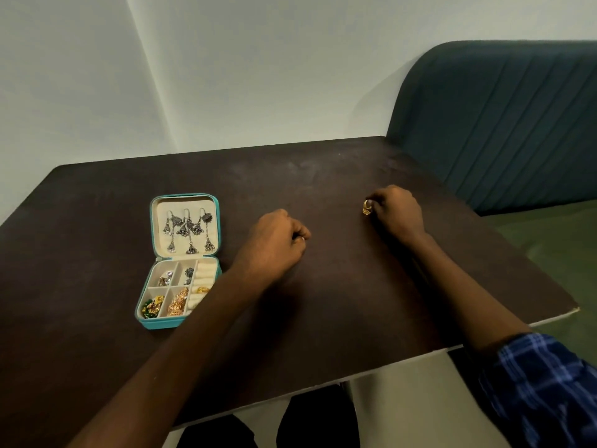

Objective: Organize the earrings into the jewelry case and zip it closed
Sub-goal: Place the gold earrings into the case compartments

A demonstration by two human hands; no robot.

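1. A small gold earring (366, 208) is being pinched at the fingertips of the right hand (399, 211), low over the worktop (339, 286).
2. The open jewelry case (181, 263) is lying well apart to the left of that grip, past the left hand (274, 244).
3. The left hand, nearer the case, is being held curled shut; whether anything is being clamped inside cannot be told.
4. A leftward carry is judged to be coming.

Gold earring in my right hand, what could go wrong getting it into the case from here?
The gold earring is pinched only at the fingertips of the right hand, far from the open jewelry case, so it could slip on the way across. The left hand lies between them and might get bumped. The lower compartments already look full, so it may not seat neatly.
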